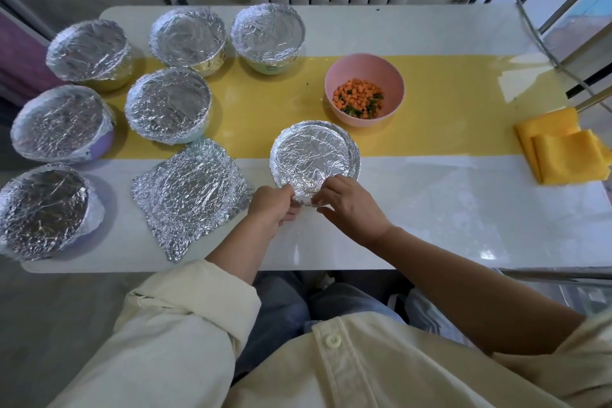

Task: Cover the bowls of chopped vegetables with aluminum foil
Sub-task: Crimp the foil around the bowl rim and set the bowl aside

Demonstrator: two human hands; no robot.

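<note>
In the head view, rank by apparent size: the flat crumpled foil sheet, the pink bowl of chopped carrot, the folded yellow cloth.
1. flat crumpled foil sheet, largest.
2-3. folded yellow cloth and pink bowl look alike; the cloth runs off frame, so unranked.

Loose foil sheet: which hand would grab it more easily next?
Probably the left hand: the loose foil sheet lies just beside it, while the right hand is farther off. Both pinch foil on the near bowl.

A foil sheet [192, 195] lies left of the foil-covered bowl [313, 154], the open bowl [392, 81] behind.
</note>
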